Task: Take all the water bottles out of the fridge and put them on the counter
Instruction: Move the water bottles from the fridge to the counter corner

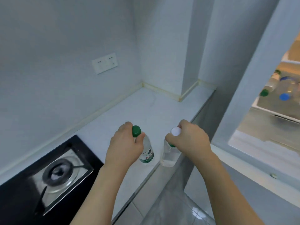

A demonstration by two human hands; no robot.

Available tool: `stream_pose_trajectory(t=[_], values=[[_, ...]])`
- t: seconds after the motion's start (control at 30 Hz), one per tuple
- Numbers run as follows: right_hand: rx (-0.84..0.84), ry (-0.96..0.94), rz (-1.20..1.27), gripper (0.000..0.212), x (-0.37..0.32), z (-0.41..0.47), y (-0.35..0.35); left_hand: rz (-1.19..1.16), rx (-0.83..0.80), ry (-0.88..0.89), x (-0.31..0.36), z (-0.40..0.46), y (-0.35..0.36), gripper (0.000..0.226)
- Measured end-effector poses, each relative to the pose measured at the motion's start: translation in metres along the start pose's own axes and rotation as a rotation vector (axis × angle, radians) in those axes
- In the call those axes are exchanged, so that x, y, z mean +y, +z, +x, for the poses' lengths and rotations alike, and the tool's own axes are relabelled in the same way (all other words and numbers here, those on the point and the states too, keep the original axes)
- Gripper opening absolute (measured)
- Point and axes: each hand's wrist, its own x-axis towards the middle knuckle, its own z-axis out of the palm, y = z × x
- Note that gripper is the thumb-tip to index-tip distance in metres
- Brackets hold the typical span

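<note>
Two bare forearms reach forward over a white counter (146, 104). Left hand (125, 143) grips the neck of a green-capped bottle (146, 153); right hand (190, 138) grips a white-capped bottle (168, 155) at the counter's edge, likely to stand both upright. Whether the bases touch down is unclear. More bottles (274, 88) remain blurred in the open fridge (243, 95), cut off at right.

pale blue-white walls (65, 38) meet in a corner beyond the hands, a double wall socket (104, 63) up left of them. a black gas hob (48, 172) sits lower left, glossy floor tiles (170, 208) below.
</note>
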Motion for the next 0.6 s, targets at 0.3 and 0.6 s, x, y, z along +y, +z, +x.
stream_pose_trajectory(t=[0.3,0.6], values=[[-0.224,-0.308,0.076,0.035,-0.046,0.011,0.049,0.064,0.149,-0.257,-0.037,-0.035,-0.031,0.026],[-0.318,-0.56,0.089,0.031,-0.112,-0.036,0.073,0.142,0.229,-0.449,-0.078,-0.105,-0.086,0.019]])
